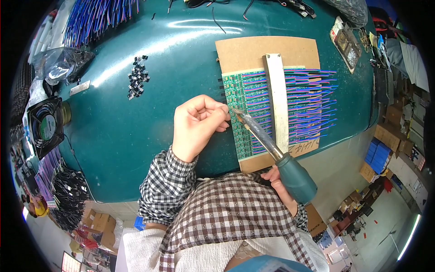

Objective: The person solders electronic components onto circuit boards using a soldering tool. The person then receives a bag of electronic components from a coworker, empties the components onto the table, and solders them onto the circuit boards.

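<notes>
My right hand [279,182] grips a soldering iron [297,179] by its thick green handle, which hides part of the fingers. The iron's dark tip reaches the left part of a green circuit board panel [234,95], close to my left fingertips. My left hand [198,121] is closed in a pinch at the panel's left edge; what lies between thumb and finger is too small to make out. Small black parts stick out from that edge above the hand. Rows of blue, red and black wires [308,102] run rightward from the panel, under a pale metal bar [277,99].
The panel lies on brown cardboard [267,47] on a green tabletop. To the left sit a pile of small black connectors [137,77], a fan [46,124] and a plastic bag [61,65]. Wire bundles [97,20] lie far left, a grimy tray [346,44] far right.
</notes>
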The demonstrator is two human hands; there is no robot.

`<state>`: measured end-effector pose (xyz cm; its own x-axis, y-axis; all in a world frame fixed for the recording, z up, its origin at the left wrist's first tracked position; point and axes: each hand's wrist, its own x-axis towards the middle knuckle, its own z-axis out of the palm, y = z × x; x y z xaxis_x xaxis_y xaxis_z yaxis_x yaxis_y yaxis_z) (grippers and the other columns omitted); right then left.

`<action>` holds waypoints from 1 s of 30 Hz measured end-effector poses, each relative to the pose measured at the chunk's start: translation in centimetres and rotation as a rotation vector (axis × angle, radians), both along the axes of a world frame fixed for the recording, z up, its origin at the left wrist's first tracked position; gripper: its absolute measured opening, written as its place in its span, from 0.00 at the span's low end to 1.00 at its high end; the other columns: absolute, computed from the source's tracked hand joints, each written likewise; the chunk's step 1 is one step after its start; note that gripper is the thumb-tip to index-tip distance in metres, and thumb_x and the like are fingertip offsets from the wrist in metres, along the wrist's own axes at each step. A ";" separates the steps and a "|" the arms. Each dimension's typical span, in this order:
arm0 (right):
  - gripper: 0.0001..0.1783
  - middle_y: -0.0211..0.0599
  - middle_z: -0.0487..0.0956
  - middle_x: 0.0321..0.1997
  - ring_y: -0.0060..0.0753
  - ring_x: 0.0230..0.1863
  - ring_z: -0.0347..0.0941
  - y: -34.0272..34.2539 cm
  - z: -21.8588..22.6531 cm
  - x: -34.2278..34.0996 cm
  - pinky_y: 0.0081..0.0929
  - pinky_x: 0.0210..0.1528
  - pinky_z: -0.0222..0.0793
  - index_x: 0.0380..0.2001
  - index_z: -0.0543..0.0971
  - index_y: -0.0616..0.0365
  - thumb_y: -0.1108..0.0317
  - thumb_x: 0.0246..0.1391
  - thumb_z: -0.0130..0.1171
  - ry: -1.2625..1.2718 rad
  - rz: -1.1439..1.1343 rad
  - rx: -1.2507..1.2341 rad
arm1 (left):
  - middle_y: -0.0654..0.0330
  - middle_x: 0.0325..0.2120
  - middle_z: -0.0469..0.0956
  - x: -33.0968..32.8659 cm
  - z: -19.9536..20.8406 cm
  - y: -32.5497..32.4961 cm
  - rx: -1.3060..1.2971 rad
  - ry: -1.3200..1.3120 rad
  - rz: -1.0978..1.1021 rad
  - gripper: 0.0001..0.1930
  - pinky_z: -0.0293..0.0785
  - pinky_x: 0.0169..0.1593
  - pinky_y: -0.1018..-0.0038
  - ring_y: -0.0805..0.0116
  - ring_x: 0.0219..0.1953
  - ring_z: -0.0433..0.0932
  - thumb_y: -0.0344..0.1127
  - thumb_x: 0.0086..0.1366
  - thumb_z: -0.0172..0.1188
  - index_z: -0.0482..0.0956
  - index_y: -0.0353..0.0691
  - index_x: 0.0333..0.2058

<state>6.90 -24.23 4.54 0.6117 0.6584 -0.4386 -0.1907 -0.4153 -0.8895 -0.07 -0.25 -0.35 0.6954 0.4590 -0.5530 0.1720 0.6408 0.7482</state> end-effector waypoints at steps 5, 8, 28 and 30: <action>0.23 0.40 0.77 0.26 0.30 0.31 0.76 0.0 -0.1 -0.3 0.24 0.36 0.72 0.38 0.67 0.72 0.75 0.38 0.64 0.003 -0.049 0.015 | 0.58 0.23 0.76 0.0 0.0 -0.1 -0.002 -0.004 0.002 0.02 0.73 0.27 0.84 0.78 0.22 0.74 0.24 0.54 0.54 0.73 0.31 0.27; 0.23 0.40 0.77 0.26 0.30 0.31 0.76 -0.2 -0.3 -0.4 0.24 0.36 0.72 0.38 0.67 0.71 0.76 0.37 0.64 -0.030 -0.041 -0.018 | 0.58 0.23 0.76 -0.1 0.0 -0.1 0.042 0.000 -0.016 0.03 0.71 0.27 0.83 0.77 0.21 0.73 0.26 0.56 0.52 0.73 0.33 0.28; 0.17 0.40 0.67 0.24 0.36 0.29 0.68 1.0 0.3 0.0 0.37 0.33 0.72 0.31 0.67 0.69 0.63 0.48 0.52 0.042 -0.147 0.225 | 0.58 0.22 0.76 0.0 -0.1 -0.1 0.058 0.021 -0.032 0.04 0.72 0.27 0.83 0.77 0.21 0.73 0.28 0.56 0.53 0.73 0.33 0.27; 0.17 0.39 0.67 0.24 0.35 0.28 0.68 1.4 0.5 0.1 0.36 0.32 0.72 0.32 0.67 0.69 0.62 0.48 0.52 0.071 -0.209 0.250 | 0.58 0.22 0.76 0.1 -0.2 0.0 0.066 0.018 -0.038 0.04 0.72 0.27 0.83 0.77 0.21 0.73 0.28 0.56 0.53 0.73 0.33 0.28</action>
<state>7.04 -22.83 5.06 0.7187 0.6143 -0.3259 -0.3138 -0.1317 -0.9403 -0.02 -0.21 -0.56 0.7032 0.4686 -0.5347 0.2085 0.5831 0.7852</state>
